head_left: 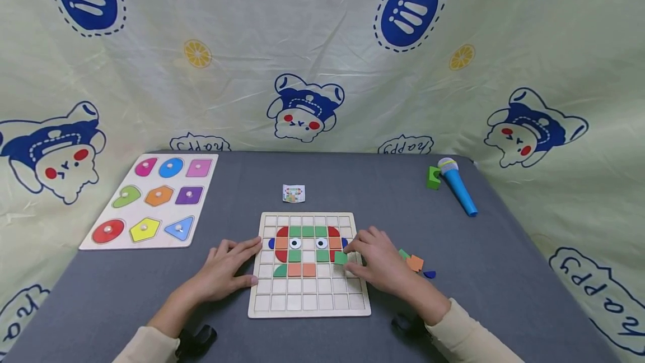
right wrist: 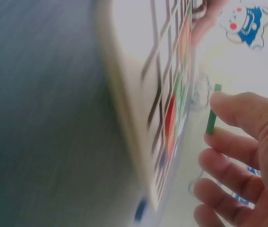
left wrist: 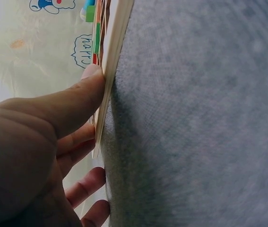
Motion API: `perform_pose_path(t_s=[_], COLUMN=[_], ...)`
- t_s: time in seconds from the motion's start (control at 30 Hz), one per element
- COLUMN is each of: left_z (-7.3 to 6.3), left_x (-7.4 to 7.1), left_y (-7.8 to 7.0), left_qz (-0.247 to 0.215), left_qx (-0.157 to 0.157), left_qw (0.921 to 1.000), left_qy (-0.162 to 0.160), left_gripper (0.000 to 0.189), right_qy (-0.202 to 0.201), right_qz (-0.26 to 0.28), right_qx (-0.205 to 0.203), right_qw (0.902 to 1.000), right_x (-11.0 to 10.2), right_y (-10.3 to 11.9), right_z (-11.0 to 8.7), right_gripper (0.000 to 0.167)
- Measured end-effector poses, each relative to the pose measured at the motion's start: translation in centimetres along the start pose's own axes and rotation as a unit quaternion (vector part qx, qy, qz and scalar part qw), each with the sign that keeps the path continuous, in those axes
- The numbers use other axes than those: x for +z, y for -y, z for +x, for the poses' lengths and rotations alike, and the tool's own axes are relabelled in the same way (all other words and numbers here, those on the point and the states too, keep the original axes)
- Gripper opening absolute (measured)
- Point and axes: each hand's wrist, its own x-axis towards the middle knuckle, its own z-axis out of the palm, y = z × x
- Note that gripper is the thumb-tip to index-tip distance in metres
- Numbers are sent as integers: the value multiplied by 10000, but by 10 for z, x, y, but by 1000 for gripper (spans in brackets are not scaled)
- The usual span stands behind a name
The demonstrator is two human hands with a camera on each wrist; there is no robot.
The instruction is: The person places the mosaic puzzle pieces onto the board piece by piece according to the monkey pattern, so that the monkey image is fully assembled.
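Observation:
A wooden grid board [head_left: 288,302] lies in the middle of the table, with red, green, orange and blue tiles and two eye tiles set in its upper squares. My left hand [head_left: 221,270] rests against the board's left edge, its thumb [left wrist: 79,97] and fingertips touching the rim. Between thumb and index finger, my right hand [head_left: 379,259] pinches a green square tile [right wrist: 212,113], held above the board's right side. Lower on the grid sit a green quarter-round tile [head_left: 280,270] and two orange tiles [head_left: 302,270].
Beside my right hand lie loose tiles, among them an orange one [head_left: 415,263] and a blue one [head_left: 429,274]. A small pattern card [head_left: 294,194] lies beyond the board. A shape puzzle [head_left: 142,206] is at left; a blue microphone [head_left: 459,188] and green block [head_left: 433,178] are at back right.

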Motion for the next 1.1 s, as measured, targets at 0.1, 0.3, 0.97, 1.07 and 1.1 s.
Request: perform_pose_path(t_s=[0.1, 0.3, 0.97, 1.07, 1.1], left_z=[0, 0, 0, 0, 0], left_x=[-1, -1, 0, 0, 0], left_y=[0, 0, 1, 1, 1], left_qz=[2, 25, -7, 11, 19], left_qx=[16, 34, 54, 65, 68], left_qw=[10000, 10000, 10000, 9999, 9999], left_qy=[-5, -1, -64, -84, -88], left_gripper=[69, 69, 68, 68, 68], right_qy=[-8, 30, 501, 523, 526], right_qz=[91, 73, -596, -671, -677], right_qx=[-229, -626, -1032, -1045, -1048], right_qw=[9997, 9980, 9916, 9909, 9908], right_x=[7, 18, 39, 39, 39], right_y=[13, 37, 91, 93, 93], right_z=[8, 19, 39, 40, 40], right_gripper=[22, 23, 18, 18, 18])
